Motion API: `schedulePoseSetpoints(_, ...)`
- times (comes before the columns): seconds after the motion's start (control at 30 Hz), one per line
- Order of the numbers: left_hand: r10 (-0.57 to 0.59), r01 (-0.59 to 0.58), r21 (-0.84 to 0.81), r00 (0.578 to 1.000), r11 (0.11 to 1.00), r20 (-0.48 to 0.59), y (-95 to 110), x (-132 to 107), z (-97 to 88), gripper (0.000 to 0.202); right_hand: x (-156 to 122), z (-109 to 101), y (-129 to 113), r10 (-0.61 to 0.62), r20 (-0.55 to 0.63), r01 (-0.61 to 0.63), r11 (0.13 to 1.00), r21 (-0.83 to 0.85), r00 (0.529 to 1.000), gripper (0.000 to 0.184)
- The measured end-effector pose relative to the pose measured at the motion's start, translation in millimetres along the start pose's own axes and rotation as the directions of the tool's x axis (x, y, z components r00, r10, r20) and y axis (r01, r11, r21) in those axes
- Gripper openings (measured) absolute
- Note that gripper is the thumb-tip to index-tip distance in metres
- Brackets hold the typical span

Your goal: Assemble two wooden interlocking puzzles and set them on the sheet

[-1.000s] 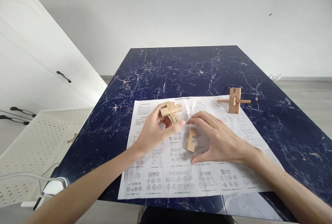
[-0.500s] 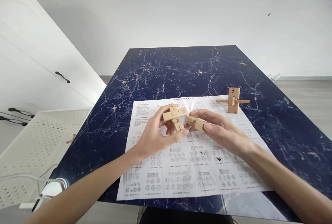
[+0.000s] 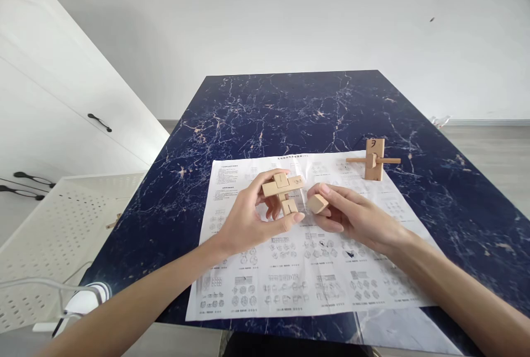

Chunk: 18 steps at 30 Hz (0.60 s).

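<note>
My left hand (image 3: 248, 216) grips a partly joined cluster of wooden puzzle bars (image 3: 284, 190) above a printed instruction sheet (image 3: 290, 268). Thumb and fingers pinch the cluster from below and behind. My right hand (image 3: 356, 216) holds a single wooden puzzle piece (image 3: 317, 203) between thumb and fingers, its end facing the cluster and a small gap apart from it. Both hands hover over the middle of the sheet.
The sheet lies on a dark blue marbled table (image 3: 290, 108). A second wooden puzzle, cross-shaped with a marked upright block (image 3: 374, 159), stands at the sheet's far right corner. A white perforated tray (image 3: 53, 235) sits left of the table, beside white cabinets (image 3: 49, 103).
My right hand picked the loose wooden piece off the sheet, raised it to the cluster, and turned it end-on. My left hand lowered the cluster slightly.
</note>
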<state>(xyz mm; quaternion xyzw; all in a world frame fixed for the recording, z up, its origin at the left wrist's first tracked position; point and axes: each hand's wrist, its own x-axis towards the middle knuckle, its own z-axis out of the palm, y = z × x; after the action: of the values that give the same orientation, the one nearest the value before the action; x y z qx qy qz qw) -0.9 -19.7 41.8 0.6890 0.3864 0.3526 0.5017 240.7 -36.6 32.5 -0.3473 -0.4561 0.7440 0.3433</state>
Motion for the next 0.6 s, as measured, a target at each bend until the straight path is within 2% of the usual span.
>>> schedulePoseSetpoints(0.13, -0.082, 0.081, -0.033, 0.996, 0.996, -0.036, 3.1, 0.2, -1.3, 0.061, 1.9, 4.1, -1.0, 0.024, -0.03, -0.021, 0.995, 0.097, 0.999, 0.038)
schedulePoseSetpoints(0.27, -0.138, 0.132, -0.068, 0.986, 0.989, -0.095, 3.7, 1.5, -4.2, 0.057, 3.1, 0.0, 0.6, 0.042, 0.022, -0.045, 0.991, 0.129, 0.999, 0.03)
schedulePoseSetpoints(0.4, -0.092, 0.089, -0.039, 0.99, 0.995, -0.109, 0.6, 1.9, -3.4, 0.057, 2.3, -2.4, 3.6, 0.037, 0.042, -0.041, 0.993, 0.109, 0.998, 0.042)
schedulePoseSetpoints(0.6, 0.015, -0.012, 0.105, 1.0, 0.994, -0.026, -2.3, -1.1, 2.4, 0.066, 1.6, 0.8, 3.2, 0.121, 0.128, -0.126, 0.991, 0.037, 0.984, 0.062)
